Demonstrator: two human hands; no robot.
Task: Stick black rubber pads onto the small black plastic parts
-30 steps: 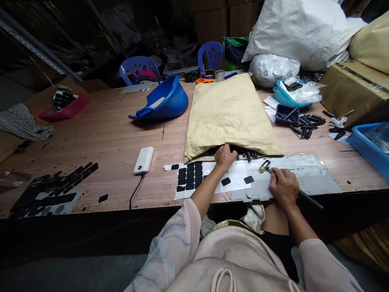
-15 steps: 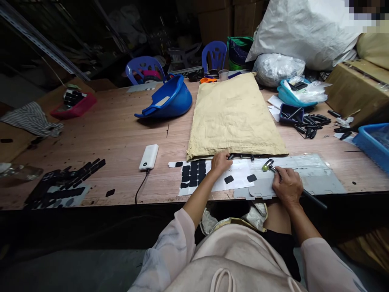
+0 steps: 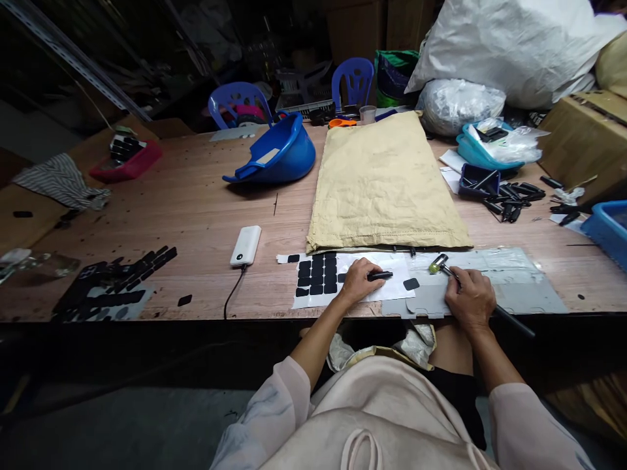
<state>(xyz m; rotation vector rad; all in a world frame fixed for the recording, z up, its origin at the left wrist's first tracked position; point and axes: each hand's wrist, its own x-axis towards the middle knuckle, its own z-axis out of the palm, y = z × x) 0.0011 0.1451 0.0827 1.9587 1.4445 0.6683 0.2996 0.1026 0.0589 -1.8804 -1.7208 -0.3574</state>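
My left hand [image 3: 360, 281] is closed on a slim black rod-like piece [image 3: 381, 275], low over a white sheet [image 3: 398, 267]. Rows of black rounded-square pads [image 3: 317, 273] cover the sheet's left part, and one loose black pad [image 3: 411, 284] lies to the right of the held piece. In my right hand [image 3: 470, 294] is a small hammer [image 3: 439, 263]; its metal head with a yellowish face rests at or just above a grey board [image 3: 514, 294], and the dark handle sticks out behind the hand. Ends of small black pieces show under the front edge of a tan sack [image 3: 386, 183].
Left of the sheet lie a white power bank [image 3: 245, 245] with a cable and a pile of black strips [image 3: 142, 269]. A blue basin [image 3: 289, 156] stands farther back. At right are loose black pieces [image 3: 519, 196], a teal basin [image 3: 482, 153] and a cardboard box [image 3: 588, 137].
My left hand has drawn the black rod-like piece away from the sack's front edge, toward me over the white sheet. My right hand keeps hold of the hammer in about the same place.
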